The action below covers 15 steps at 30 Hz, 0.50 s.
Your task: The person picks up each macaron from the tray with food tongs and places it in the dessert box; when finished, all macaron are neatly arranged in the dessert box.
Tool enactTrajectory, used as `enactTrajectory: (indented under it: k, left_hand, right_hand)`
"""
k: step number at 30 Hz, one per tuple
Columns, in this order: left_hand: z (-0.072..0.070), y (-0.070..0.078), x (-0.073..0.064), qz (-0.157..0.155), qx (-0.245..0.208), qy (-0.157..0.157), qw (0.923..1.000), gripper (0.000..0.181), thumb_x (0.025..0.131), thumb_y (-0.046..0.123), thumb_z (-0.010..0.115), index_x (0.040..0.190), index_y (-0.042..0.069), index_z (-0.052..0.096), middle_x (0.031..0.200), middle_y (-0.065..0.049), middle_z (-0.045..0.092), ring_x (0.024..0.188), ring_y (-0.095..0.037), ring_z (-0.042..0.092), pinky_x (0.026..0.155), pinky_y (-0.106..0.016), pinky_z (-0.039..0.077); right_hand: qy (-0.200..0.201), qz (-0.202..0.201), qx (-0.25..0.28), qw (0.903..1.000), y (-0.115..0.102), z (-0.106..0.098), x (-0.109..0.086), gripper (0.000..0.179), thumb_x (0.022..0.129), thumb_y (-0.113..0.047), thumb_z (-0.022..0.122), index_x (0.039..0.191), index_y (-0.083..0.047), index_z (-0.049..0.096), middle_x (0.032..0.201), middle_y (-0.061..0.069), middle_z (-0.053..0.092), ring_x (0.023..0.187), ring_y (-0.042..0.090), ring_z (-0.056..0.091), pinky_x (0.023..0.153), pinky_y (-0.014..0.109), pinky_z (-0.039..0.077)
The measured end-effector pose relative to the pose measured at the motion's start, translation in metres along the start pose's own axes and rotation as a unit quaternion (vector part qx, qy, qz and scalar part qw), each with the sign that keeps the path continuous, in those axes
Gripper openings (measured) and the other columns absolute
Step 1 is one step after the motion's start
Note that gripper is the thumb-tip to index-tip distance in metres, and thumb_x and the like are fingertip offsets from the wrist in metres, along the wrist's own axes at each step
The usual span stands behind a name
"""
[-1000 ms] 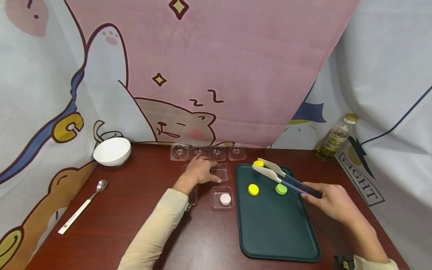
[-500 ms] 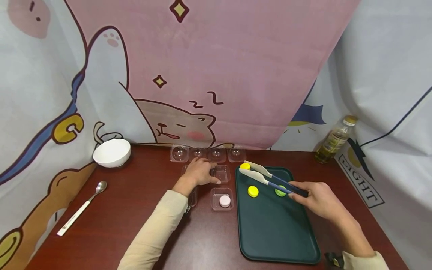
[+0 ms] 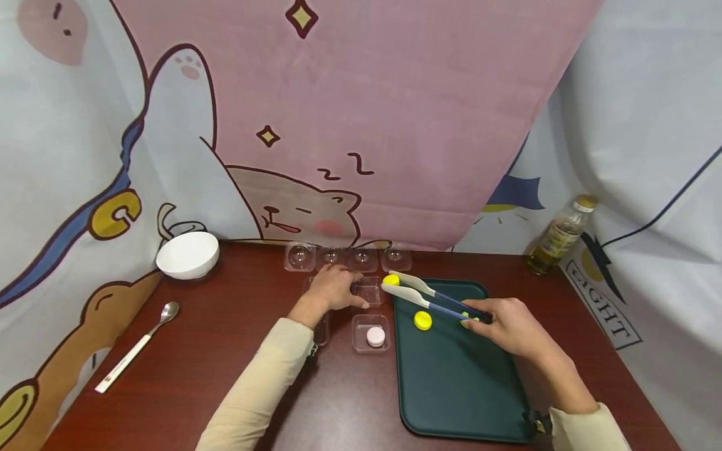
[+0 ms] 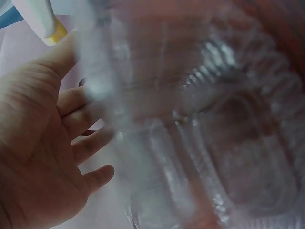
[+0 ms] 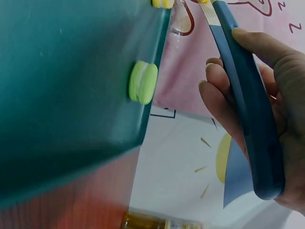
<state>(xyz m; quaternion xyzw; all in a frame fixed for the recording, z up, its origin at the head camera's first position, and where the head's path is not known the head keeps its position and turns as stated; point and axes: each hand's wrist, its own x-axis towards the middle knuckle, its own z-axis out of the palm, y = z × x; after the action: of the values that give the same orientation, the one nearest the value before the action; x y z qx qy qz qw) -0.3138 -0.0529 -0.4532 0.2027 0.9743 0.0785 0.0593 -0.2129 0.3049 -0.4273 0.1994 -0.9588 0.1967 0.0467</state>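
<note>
Here — right hand (image 3: 507, 324) round tongs (image 3: 445, 310), yellow macaron (image 3: 391, 280) between tips (image 3: 392, 290) — left hand (image 3: 334, 287) outstretched at container (image 3: 371, 292).

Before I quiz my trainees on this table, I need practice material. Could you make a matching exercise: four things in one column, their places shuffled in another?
Things:
1. tongs
2. pale pink macaron
3. green macaron
4. white bowl

Places:
A. in a clear plastic compartment
B. at the far left of the table
C. in the right hand
D. on the dark green tray

Pairs: 1-C, 2-A, 3-D, 4-B
</note>
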Motion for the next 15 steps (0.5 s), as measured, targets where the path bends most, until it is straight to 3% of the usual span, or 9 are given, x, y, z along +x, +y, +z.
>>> enactTrajectory:
  k: [15]
  left_hand:
    - [-0.001,-0.001,-0.001,0.005,0.009,0.002,0.9999,0.08,0.08,0.062,0.077,0.146,0.024,0.057,0.144,-0.003,0.062,0.144,-0.027,0.046,0.125,-0.052,0.025]
  right_hand:
    - [-0.024,-0.005,0.003,0.9997,-0.007,0.013,0.01,0.037,0.089,-0.026,0.078,0.123,-0.012,0.074,0.061,-0.012,0.052,0.049,-0.001,0.037,0.045,0.02,0.034]
